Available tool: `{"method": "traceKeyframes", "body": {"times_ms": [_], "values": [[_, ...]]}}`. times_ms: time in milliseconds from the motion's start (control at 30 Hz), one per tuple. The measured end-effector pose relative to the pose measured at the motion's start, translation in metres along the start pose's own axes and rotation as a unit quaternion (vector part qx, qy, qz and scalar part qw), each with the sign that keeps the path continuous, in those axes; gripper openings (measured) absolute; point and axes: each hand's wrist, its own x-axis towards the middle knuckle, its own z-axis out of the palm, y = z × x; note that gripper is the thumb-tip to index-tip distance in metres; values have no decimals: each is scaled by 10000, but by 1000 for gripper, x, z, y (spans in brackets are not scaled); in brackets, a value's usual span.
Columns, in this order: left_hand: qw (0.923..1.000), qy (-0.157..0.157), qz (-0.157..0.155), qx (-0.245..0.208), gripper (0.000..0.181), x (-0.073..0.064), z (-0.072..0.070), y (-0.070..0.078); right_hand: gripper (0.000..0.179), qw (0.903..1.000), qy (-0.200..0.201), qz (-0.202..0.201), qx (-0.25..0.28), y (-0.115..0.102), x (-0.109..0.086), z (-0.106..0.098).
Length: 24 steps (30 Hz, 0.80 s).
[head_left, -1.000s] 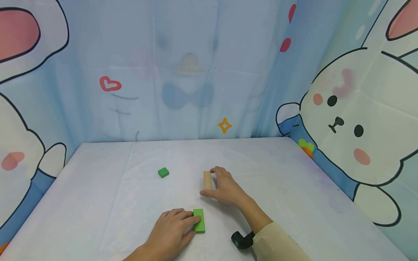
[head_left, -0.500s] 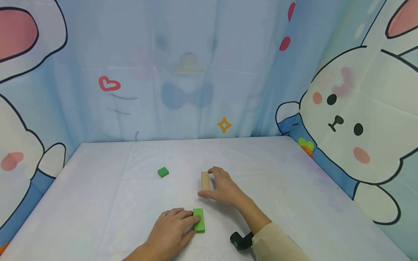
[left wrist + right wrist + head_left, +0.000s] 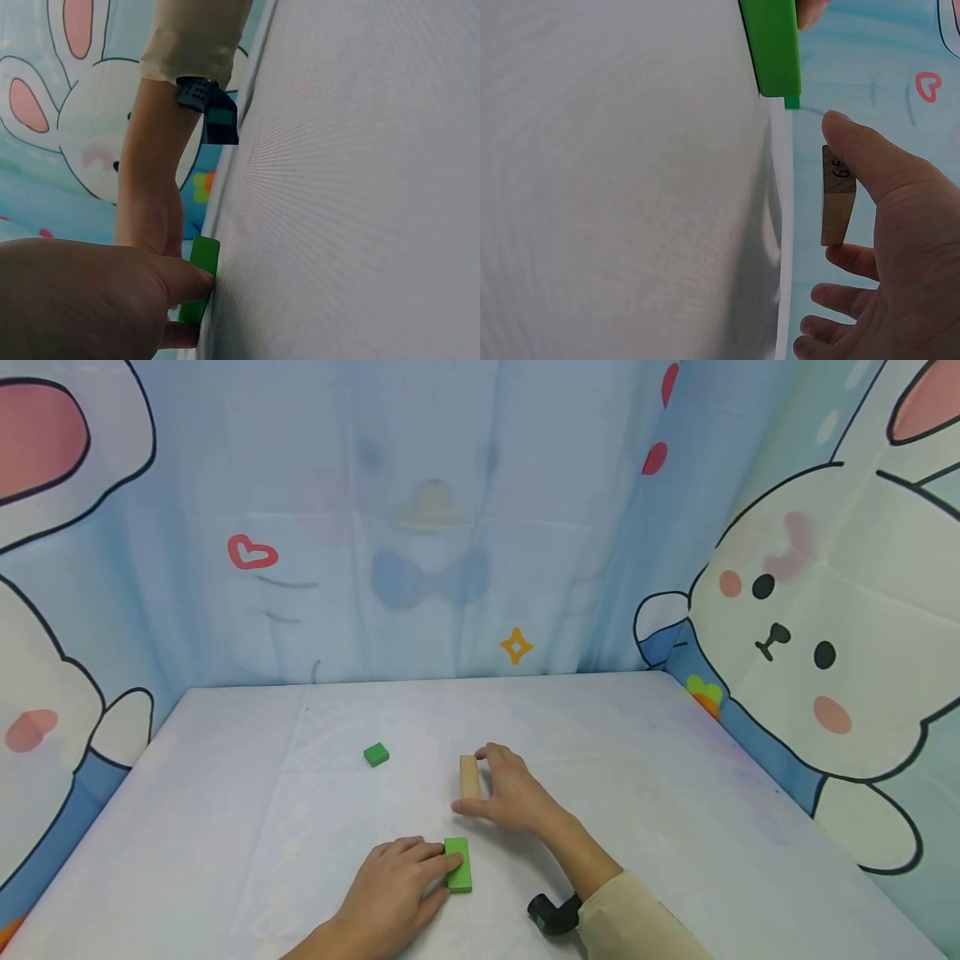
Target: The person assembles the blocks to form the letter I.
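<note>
A plain wooden block (image 3: 468,777), long and narrow, is pinched between the thumb and index finger of my right hand (image 3: 511,792). In the right wrist view, the wooden block (image 3: 838,199) appears raised off the table and has dark digits on its end. My left hand (image 3: 399,887) lies nearer the front and holds a bright green block (image 3: 458,866), which rests on the table. One finger lies over that block's top and the thumb is at its near left corner. A second, darker green block (image 3: 376,755) sits untouched farther back on the left.
All this is on a table with a white cloth (image 3: 645,793). Behind it hangs a blue curtain (image 3: 315,510) printed with rabbits. A black device (image 3: 555,915) is on my right wrist, beside the beige sleeve (image 3: 637,920).
My right hand has shifted slightly to the left with the wooden block. My left hand and both green blocks show no clear movement.
</note>
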Motion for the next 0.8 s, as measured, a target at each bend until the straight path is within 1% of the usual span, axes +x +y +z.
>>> {"method": "traceKeyframes", "body": {"times_ms": [300, 800], "values": [[10000, 71, 9, 68, 36, 0, 1, 1, 88, 9999, -131, 6, 20, -2, -1, 3], [9998, 145, 75, 87, 36, 1, 2, 0, 88, 9998, -170, 14, 56, -7, -5, 5]]}}
